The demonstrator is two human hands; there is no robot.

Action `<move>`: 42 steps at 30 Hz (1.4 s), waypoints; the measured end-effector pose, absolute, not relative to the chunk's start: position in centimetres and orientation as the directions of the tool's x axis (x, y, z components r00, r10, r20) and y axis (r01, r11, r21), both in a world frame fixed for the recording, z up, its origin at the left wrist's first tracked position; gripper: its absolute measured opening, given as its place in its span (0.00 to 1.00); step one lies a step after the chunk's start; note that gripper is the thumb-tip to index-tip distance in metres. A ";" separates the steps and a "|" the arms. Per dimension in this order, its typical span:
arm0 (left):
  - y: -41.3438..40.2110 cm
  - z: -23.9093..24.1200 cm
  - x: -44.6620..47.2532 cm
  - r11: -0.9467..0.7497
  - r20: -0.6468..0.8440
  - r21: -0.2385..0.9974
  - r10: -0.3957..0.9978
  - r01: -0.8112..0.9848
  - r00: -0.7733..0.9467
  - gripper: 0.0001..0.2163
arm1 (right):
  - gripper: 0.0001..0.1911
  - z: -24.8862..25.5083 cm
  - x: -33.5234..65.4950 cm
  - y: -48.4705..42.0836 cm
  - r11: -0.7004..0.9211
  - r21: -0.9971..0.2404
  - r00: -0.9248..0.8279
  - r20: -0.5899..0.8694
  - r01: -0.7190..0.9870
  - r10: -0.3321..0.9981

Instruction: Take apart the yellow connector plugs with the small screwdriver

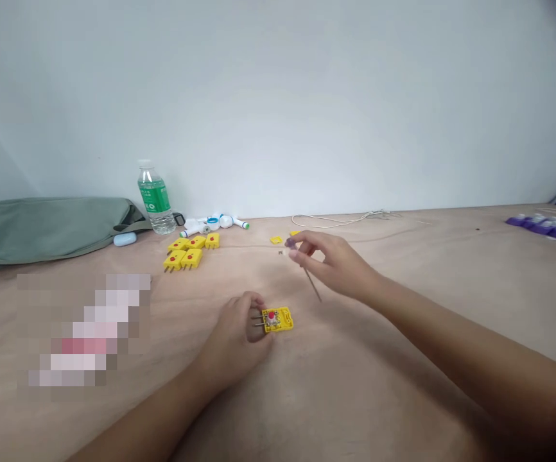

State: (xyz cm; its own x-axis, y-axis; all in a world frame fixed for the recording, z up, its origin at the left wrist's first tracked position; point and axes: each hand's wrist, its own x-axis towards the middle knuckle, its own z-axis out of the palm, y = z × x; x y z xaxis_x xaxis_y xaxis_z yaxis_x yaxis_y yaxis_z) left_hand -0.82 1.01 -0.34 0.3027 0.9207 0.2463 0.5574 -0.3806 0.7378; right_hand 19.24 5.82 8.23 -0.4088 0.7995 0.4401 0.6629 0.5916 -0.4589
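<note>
left fingers (253, 307): left hand (237, 337) is curled closed on the pin end of an open yellow plastic two-pin plug (278, 319) with a red disc showing in its top face.
plug position: flat on the pale wood-tone table (403, 359), about mid-table and nearer the near edge. Metal pins point left into the hand.
right fingers (302, 247): right hand (340, 266) pinches the purple handle end of a thin metal-shaft screwdriver (311, 282) between thumb and forefinger, other fingers loosely folded. Shaft slopes toward the near-right. Can't tell if the tip touches the table. It is apart from the plug.
small part: tiny pale speck (280, 252) just beside the right fingertips, too small to identify or to say if it's held.
far edge: cluster of five closed yellow plugs (190, 250), loose yellow cover piece (276, 240), white cable (340, 220), clear plastic water bottle with green label (155, 199). Grey-green fabric bag (51, 228) is toward the far-left corner, purple packets (547, 226) toward the far-right.
risk 1: fingertip-only pinch at the handle end, so the driver could roll or drop.
risk 2: plug is open and held at one end only. A sideways push would likely pivot it and spill loose inner parts.
risk 3: any small part on the bare table could roll away and get lost.
</note>
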 end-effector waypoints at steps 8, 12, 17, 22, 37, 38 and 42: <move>1.1 -0.3 -0.7 -0.446 0.268 0.710 0.887 0.545 0.376 0.13 | 0.05 7.0 18.0 2.2 0.739 -0.530 -0.363 0.648 0.416 0.670; 1.0 -0.3 -0.7 -0.411 0.256 0.789 0.896 0.457 0.364 0.14 | 0.05 5.5 18.0 2.4 0.768 -0.589 -0.284 0.714 0.249 0.640; 0.7 0.0 -0.7 -0.358 0.191 0.817 0.907 0.452 0.374 0.14 | 0.06 4.3 18.1 2.4 0.775 -0.612 -0.272 0.728 0.157 0.629; 0.6 -0.2 -0.8 -0.362 0.191 0.803 0.909 0.474 0.369 0.14 | 0.07 3.9 18.2 2.2 0.758 -0.632 -0.310 0.697 0.160 0.647; 0.1 0.1 -0.7 -0.416 0.189 0.746 0.881 0.521 0.433 0.13 | 0.07 3.9 18.2 2.4 0.753 -0.645 -0.287 0.702 0.130 0.652; 0.1 0.2 -0.7 -0.437 0.200 0.728 0.872 0.528 0.446 0.14 | 0.07 3.8 18.2 2.4 0.752 -0.647 -0.283 0.703 0.126 0.653; 0.0 0.7 -0.8 -0.493 0.233 0.706 0.839 0.507 0.492 0.15 | 0.07 3.7 18.3 2.5 0.762 -0.630 -0.279 0.713 0.150 0.644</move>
State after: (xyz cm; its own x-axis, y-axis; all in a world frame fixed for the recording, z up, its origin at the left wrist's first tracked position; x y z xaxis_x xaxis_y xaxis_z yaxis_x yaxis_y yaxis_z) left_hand -0.78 0.00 0.74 0.4915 0.8391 0.2330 0.5073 -0.4934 0.7065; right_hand 18.27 2.52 3.72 -0.2788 0.6438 0.7126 0.1503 0.7621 -0.6298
